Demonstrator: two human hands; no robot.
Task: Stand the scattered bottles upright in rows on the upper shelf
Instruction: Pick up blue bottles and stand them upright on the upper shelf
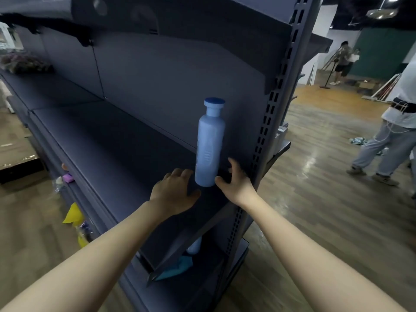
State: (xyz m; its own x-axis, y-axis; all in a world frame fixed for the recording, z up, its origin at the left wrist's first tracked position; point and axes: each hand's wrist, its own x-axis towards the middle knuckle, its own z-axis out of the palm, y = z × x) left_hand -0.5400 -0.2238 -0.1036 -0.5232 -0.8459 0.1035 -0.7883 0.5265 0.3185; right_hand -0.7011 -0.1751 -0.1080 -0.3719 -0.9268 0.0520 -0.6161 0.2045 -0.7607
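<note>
A light blue bottle with a darker blue cap stands upright on the dark upper shelf, near its right end beside the perforated upright post. My left hand rests on the shelf just left of the bottle's base, fingers relaxed and close to it. My right hand is spread at the base's right side, with the thumb tip touching the bottle and the fingers behind it. Neither hand grips the bottle. A second pale blue bottle shows partly under the shelf on a lower level.
A teal packet lies on the lower shelf. Yellow and purple items sit on lower levels to the left. A person stands on the wooden floor at right, with others far back. Another shelf overhangs above.
</note>
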